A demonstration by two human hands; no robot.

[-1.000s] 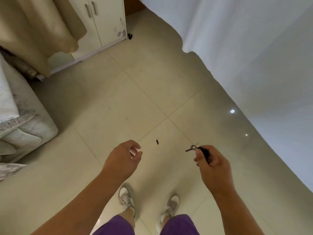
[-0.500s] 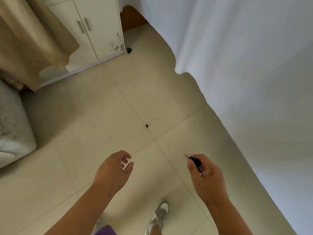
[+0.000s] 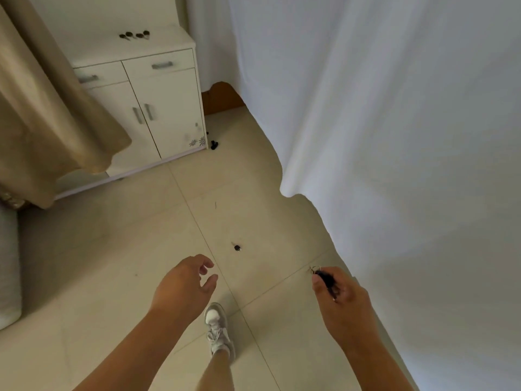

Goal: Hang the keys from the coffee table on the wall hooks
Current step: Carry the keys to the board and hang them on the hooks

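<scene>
Cabinet (image 3: pixel 158 114) nearer; key (image 3: pixel 327 279) pinched rightward.

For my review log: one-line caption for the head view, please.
Right hand carries keys across the tiled floor toward a white cabinet; left hand open, empty.

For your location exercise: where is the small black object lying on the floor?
Head view, centre: the black object lies on the tile floor, just ahead of the left hand.

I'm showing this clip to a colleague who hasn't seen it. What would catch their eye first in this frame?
Probably the right hand, low right, closed on a black key fob with a ring. Next, the empty, half-open left hand beside it, and a small dark object on the tiled floor just ahead. A white cabinet stands upper left.
</scene>
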